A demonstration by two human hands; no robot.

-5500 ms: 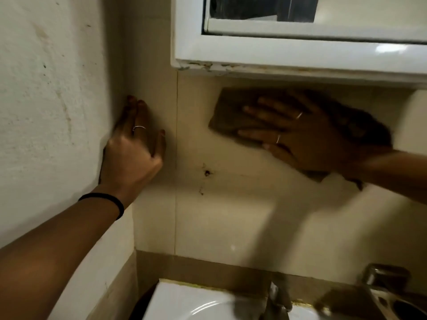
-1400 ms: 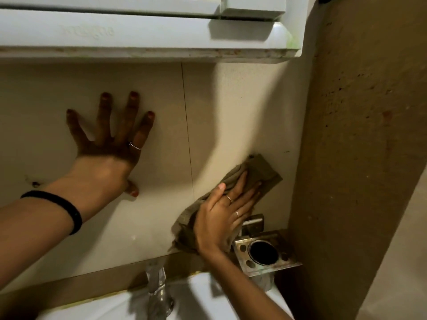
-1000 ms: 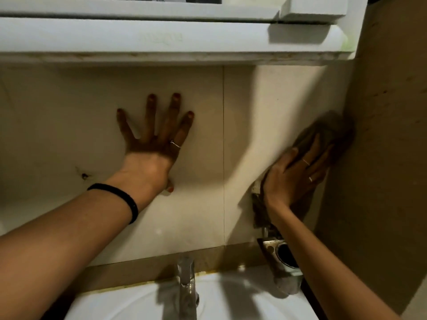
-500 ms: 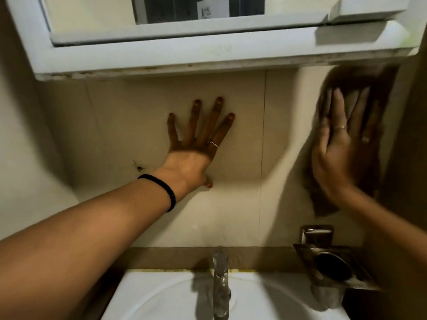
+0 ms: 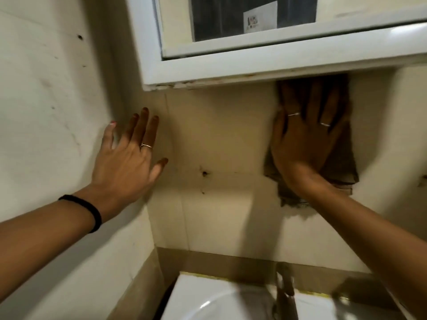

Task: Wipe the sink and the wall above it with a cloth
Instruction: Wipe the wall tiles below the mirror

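Right hand (image 5: pixel 305 137) presses the cloth (image 5: pixel 342 158) flat on the wall (image 5: pixel 219 135), fingers straight, no clamped grip. Left hand (image 5: pixel 129 158) open, near the corner. Risk: cloth hangs loose below the palm and could slip down toward the sink (image 5: pixel 208 299); the cabinet (image 5: pixel 254 68) edge just above the fingertips could snag it.

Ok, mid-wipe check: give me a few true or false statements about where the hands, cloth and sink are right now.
1. The right hand presses the cloth flat on the wall. True.
2. The cloth is down in the sink. False: it is high on the wall, just under the cabinet.
3. The left hand holds a second cloth. False: it is open and holds nothing.
4. A dark spot marks the wall between the hands. True.
5. The tap is running. False: no water shows.
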